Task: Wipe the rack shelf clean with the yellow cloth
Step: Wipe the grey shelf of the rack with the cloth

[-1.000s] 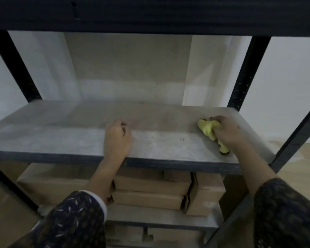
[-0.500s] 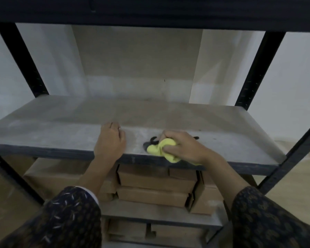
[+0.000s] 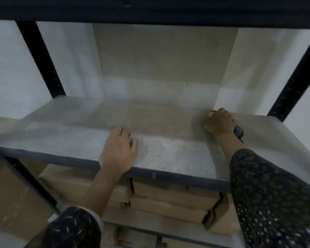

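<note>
The grey rack shelf [image 3: 70, 127] runs across the middle of the view, dusty and streaked. My right hand [image 3: 220, 121] sits at the shelf's back right, close to the wall, with fingers curled over the yellow cloth [image 3: 211, 114]. Only small yellow bits show at the fingertips and under the palm; a dark part of the cloth sticks out by the wrist. My left hand [image 3: 119, 152] rests palm down on the shelf near its front edge, fingers loosely bent, holding nothing.
Black metal uprights [image 3: 41, 59] stand at the rack's corners, and a dark upper shelf [image 3: 150, 9] hangs overhead. Brown cardboard boxes [image 3: 170, 199] are stacked on the lower shelf. A pale wall closes the back.
My right hand has carried the cloth from the shelf's front middle to the back right, near the wall. The left hand has stayed in place on the front of the shelf.
</note>
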Available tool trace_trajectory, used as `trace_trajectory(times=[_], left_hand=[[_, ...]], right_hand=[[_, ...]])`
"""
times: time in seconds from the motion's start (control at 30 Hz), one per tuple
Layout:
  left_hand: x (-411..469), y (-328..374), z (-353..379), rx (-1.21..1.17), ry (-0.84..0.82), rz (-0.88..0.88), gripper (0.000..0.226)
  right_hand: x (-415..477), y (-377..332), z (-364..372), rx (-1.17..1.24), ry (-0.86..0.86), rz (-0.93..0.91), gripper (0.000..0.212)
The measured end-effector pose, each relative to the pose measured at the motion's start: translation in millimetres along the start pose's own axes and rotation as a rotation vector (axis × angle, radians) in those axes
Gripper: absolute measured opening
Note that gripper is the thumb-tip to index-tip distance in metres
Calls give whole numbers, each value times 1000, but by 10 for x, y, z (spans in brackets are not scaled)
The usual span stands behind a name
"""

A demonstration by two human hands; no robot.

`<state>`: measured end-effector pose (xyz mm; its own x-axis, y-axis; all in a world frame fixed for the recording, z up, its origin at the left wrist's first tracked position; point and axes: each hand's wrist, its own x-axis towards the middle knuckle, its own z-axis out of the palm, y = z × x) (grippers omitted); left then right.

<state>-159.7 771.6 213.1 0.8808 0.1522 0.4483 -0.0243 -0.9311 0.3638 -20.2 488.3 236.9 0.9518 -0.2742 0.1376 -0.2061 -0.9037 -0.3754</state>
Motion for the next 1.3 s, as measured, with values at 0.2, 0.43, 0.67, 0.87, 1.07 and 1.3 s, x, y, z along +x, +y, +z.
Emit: trace_trajectory(times=[0.2,0.43,0.67,0.87,1.07,1.3], left_hand=[[-17,20,23,-14,40,20,37],[-22,43,12,-15,34,7,32],[-25,46,1,-23,35,-5,32],[-42,82,-48,-23,6,-40,25],[-56,95,-86,-23,-32,-34,32],[-74,101,-122,-24,-50,-41,36]], right_hand=[[263,-422,-18,-79,-203,-268,34],[79,-376,-32,282,-278,-340,34],[-525,-466,15,535,-483,-456,30],[-1105,-397,-110,470,-569,-586,22],[-1934,-274,-498,515,-657,-631,25],[-1176,-31,-566,420,4,-159,24]])
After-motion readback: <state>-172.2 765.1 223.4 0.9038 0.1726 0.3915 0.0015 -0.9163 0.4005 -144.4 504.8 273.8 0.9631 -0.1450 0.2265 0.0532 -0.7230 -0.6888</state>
